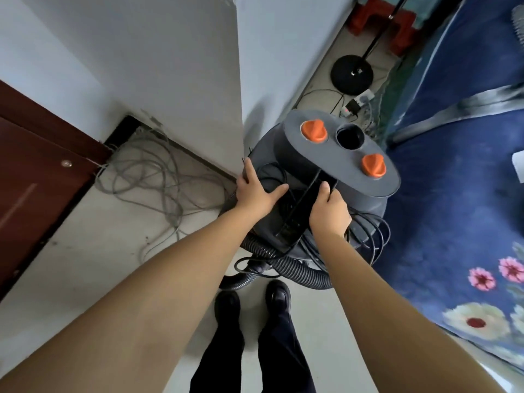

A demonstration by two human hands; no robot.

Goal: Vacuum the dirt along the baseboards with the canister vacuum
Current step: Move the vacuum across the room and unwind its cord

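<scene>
Both hands on the canister vacuum [326, 177]: left [256, 194] flat, right [329, 209] round its handle [304, 199], fingertips hidden

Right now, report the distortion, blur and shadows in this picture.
Head view: wide-angle bending stretches the forearms and tilts the walls; the blue carpet smears at the right edge; the canister vacuum casts a soft shadow on the white wall; the middle is sharp.
</scene>
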